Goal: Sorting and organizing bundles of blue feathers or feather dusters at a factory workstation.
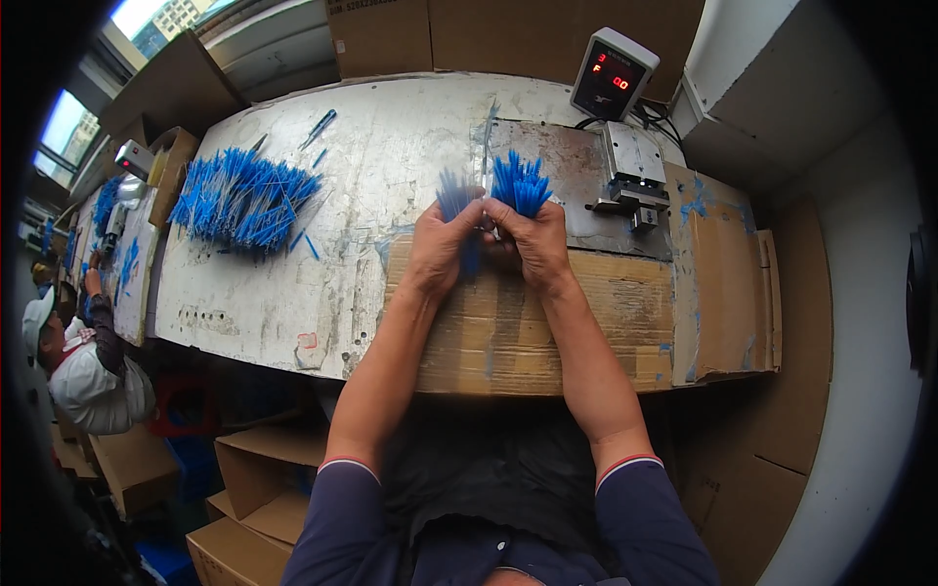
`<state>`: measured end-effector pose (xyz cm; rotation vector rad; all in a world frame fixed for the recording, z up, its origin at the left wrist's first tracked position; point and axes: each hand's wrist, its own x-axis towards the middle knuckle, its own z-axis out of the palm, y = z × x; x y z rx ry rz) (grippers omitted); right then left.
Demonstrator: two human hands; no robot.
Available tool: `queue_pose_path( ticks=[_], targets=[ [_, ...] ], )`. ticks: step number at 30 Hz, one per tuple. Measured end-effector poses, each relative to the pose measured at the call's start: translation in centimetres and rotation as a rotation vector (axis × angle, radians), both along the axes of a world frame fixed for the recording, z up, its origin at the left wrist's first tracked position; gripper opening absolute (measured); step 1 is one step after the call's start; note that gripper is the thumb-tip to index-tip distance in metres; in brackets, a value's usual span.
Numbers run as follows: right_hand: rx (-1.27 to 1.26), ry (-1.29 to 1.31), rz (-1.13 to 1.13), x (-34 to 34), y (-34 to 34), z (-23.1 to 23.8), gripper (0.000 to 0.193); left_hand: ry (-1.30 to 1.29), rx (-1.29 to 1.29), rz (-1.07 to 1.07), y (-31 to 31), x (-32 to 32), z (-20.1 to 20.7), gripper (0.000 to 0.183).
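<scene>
My left hand (440, 244) and my right hand (537, 239) meet over the near part of the bench. The fingers of my right hand are wrapped round a bundle of thin blue plastic sticks (521, 182), whose ends fan out above the fist. My left hand is closed on a smaller bundle of blue and clear sticks (456, 192), blurred by motion. Some blue also shows below the left fingers. The thumbs are close together, and the fingers between the bundles are partly hidden. On the bench to the left lies a large heap of similar sticks (244, 200).
Flattened cardboard (586, 322) covers the bench's near edge. A metal fixture (633, 161) and a box with a lit red display (613, 73) stand at the right. A blue-handled tool (319, 127) lies at the back. A co-worker (93, 371) sits far left; cardboard boxes (264, 469) are below.
</scene>
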<state>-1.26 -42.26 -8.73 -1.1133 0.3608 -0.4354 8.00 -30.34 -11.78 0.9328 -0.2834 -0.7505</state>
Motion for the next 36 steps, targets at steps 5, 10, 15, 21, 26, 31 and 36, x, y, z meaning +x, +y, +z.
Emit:
queue_pose_path(
  ticks=[5,10,15,21,26,31,36],
  targets=[
    [0.186,-0.125,-0.15,0.5,-1.4,-1.6,0.008,0.113,-0.071,-0.009,-0.2,0.1,-0.1,0.03],
    [0.221,-0.241,-0.263,0.9,-1.2,-1.8,0.006,0.177,-0.029,0.075,-0.1,0.6,-0.7,0.028],
    [-0.026,-0.015,-0.13,0.3,-0.9,-1.6,0.008,0.222,-0.104,0.057,0.3,1.4,-1.7,0.026],
    [-0.31,0.008,0.003,1.0,1.2,-2.2,0.025,0.177,-0.157,0.161,-0.5,1.1,-2.0,0.025],
    [-0.603,0.181,-0.161,1.0,1.8,-1.8,0.026,0.175,-0.229,0.163,-0.7,0.3,-1.6,0.024],
    [-0.333,0.124,-0.173,1.1,1.0,-2.3,0.018,0.149,-0.228,0.141,-0.7,0.2,-1.1,0.027],
    [0.109,0.005,-0.255,1.0,0.1,-1.9,0.016,0.117,-0.138,0.134,-0.4,0.3,-0.2,0.04]
  ],
)
